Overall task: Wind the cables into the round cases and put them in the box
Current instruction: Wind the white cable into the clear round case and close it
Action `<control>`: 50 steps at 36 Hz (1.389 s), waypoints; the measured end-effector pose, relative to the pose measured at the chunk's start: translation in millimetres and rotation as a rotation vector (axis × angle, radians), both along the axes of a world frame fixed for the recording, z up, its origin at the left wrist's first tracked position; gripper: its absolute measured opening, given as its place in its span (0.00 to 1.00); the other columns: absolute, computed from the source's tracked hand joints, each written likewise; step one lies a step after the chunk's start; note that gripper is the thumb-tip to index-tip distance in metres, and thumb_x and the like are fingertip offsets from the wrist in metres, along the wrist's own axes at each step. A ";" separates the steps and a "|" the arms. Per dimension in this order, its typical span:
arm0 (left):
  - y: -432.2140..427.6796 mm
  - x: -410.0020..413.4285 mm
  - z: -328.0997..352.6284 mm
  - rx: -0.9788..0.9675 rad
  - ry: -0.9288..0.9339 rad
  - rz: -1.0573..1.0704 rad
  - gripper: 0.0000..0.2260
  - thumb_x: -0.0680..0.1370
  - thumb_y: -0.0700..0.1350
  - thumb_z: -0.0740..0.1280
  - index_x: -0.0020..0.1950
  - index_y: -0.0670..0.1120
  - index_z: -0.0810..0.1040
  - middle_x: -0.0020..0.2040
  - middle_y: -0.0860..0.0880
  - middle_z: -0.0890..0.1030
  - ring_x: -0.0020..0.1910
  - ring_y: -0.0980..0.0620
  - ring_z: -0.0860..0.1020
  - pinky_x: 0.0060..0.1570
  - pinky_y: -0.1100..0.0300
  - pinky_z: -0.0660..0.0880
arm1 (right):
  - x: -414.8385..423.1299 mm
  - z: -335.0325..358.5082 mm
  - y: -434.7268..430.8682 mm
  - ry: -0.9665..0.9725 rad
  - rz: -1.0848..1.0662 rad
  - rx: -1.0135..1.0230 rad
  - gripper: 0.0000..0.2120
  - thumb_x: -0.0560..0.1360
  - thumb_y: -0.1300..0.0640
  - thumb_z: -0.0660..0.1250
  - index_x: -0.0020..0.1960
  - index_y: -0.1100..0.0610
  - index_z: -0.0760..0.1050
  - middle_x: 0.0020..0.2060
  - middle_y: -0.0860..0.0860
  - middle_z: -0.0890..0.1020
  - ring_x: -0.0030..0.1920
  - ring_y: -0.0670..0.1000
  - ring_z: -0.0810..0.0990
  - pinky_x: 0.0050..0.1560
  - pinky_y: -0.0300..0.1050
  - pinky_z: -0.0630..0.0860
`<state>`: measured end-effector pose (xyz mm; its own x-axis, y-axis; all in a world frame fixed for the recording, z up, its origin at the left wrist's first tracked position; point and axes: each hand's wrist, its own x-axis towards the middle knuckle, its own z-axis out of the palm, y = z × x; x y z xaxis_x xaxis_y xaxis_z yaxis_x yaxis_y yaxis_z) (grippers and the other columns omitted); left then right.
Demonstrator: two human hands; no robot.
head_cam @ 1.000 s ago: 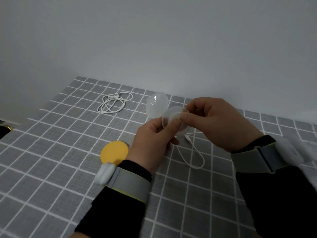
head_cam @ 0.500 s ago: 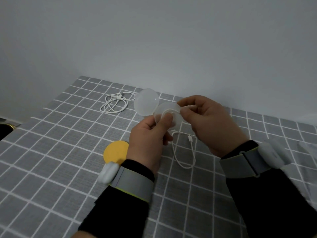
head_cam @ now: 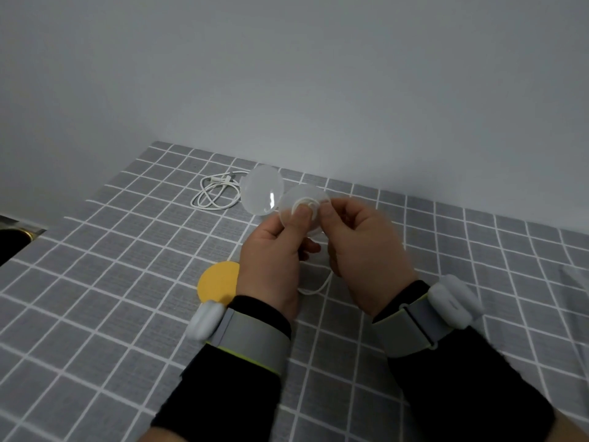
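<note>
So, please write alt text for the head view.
The left hand holds an open clear case; the right hand pinches a white cable at its hub. A yellow disc and another cable lie on the checked table.

Setting. I take this for a plain indoor room, either a home or a simple recording corner; I cannot tell which. A table under a grey cloth (head_cam: 95, 314) with a white grid stands against a bare pale wall (head_cam: 287, 74). A coiled white cable (head_cam: 216, 194) lies on the cloth. Each wrist wears a grey band (head_cam: 251, 336) with a white pod (head_cam: 207, 319).
</note>
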<state>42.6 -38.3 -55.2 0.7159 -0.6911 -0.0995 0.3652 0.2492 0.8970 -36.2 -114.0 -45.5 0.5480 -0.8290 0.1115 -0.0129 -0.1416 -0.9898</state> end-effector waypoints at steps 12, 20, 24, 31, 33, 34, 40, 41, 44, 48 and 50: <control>0.7 -1.2 2.8 -0.034 -0.013 -0.030 0.23 0.72 0.52 0.71 0.61 0.38 0.80 0.59 0.36 0.82 0.54 0.44 0.78 0.52 0.54 0.71 | -2.2 5.5 -1.7 0.045 -0.001 -0.093 0.09 0.78 0.50 0.69 0.49 0.56 0.82 0.30 0.42 0.81 0.29 0.39 0.77 0.33 0.36 0.71; -0.2 -3.1 4.1 -0.014 -0.111 -0.055 0.21 0.71 0.54 0.69 0.57 0.42 0.82 0.48 0.50 0.86 0.47 0.56 0.81 0.44 0.65 0.74 | -7.2 13.0 -3.2 0.032 -0.025 -0.122 0.06 0.78 0.54 0.70 0.49 0.57 0.83 0.39 0.48 0.86 0.40 0.45 0.85 0.45 0.43 0.81; -2.5 -1.5 3.0 0.031 -0.063 -0.039 0.22 0.71 0.55 0.73 0.56 0.39 0.81 0.43 0.47 0.85 0.40 0.53 0.81 0.42 0.57 0.77 | -17.8 26.8 -16.4 0.098 -0.067 -0.237 0.05 0.78 0.55 0.70 0.47 0.56 0.82 0.40 0.49 0.86 0.40 0.45 0.84 0.46 0.42 0.80; -6.6 0.3 1.5 0.071 -0.028 0.057 0.51 0.60 0.65 0.78 0.78 0.55 0.58 0.69 0.44 0.75 0.66 0.42 0.77 0.65 0.41 0.74 | -42.5 49.9 -32.9 0.406 0.079 -0.449 0.06 0.78 0.53 0.69 0.44 0.54 0.82 0.37 0.46 0.85 0.39 0.43 0.82 0.43 0.36 0.75; -5.4 0.4 -0.2 0.080 -0.127 0.015 0.42 0.62 0.64 0.77 0.72 0.54 0.67 0.66 0.46 0.78 0.68 0.46 0.76 0.67 0.43 0.73 | -45.8 54.0 -33.2 0.463 0.150 -0.483 0.07 0.77 0.53 0.68 0.45 0.54 0.83 0.36 0.45 0.85 0.40 0.43 0.81 0.42 0.35 0.74; -4.7 -1.9 1.5 0.094 -0.179 -0.015 0.35 0.64 0.62 0.76 0.68 0.55 0.72 0.63 0.50 0.81 0.65 0.51 0.78 0.65 0.49 0.75 | -48.0 55.7 -33.0 0.488 0.175 -0.496 0.07 0.77 0.53 0.68 0.45 0.53 0.83 0.37 0.45 0.85 0.40 0.43 0.81 0.42 0.34 0.74; 1.4 -8.6 4.3 0.168 -0.481 -0.162 0.05 0.72 0.50 0.76 0.46 0.57 0.84 0.44 0.55 0.86 0.46 0.59 0.83 0.48 0.62 0.79 | -54.8 62.5 -36.0 0.572 0.280 -0.546 0.07 0.78 0.52 0.67 0.49 0.50 0.83 0.39 0.44 0.84 0.42 0.42 0.81 0.44 0.37 0.75; 2.5 -8.7 4.3 0.188 -0.515 -0.168 0.03 0.73 0.49 0.75 0.45 0.56 0.84 0.43 0.55 0.86 0.44 0.59 0.83 0.46 0.62 0.79 | -55.6 63.0 -36.4 0.574 0.290 -0.547 0.07 0.78 0.52 0.67 0.49 0.50 0.83 0.40 0.44 0.85 0.43 0.42 0.81 0.45 0.37 0.75; 3.7 -9.5 2.8 0.210 -0.529 -0.188 0.04 0.73 0.51 0.75 0.44 0.52 0.85 0.41 0.52 0.86 0.40 0.57 0.82 0.40 0.61 0.78 | -57.6 64.8 -36.4 0.572 0.299 -0.545 0.07 0.78 0.52 0.67 0.51 0.48 0.84 0.42 0.42 0.85 0.45 0.40 0.81 0.47 0.34 0.75; 4.5 -13.3 6.1 0.173 -0.468 -0.230 0.06 0.73 0.47 0.75 0.44 0.45 0.85 0.38 0.45 0.86 0.34 0.54 0.80 0.35 0.60 0.76 | -58.7 66.4 -36.4 0.567 0.316 -0.532 0.07 0.78 0.53 0.68 0.51 0.47 0.84 0.43 0.41 0.85 0.47 0.38 0.81 0.48 0.32 0.75; 5.0 -14.0 7.0 0.160 -0.442 -0.228 0.06 0.73 0.46 0.75 0.43 0.44 0.84 0.39 0.45 0.86 0.34 0.54 0.81 0.34 0.60 0.76 | -58.5 66.4 -36.1 0.565 0.321 -0.520 0.07 0.77 0.52 0.68 0.51 0.47 0.84 0.43 0.40 0.85 0.47 0.38 0.81 0.48 0.33 0.75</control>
<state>28.6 -33.3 -48.3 0.5465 -0.8352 0.0611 -0.0285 0.0545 0.9981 -94.7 -150.1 20.9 0.8374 -0.5416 0.0738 -0.3694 -0.6603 -0.6539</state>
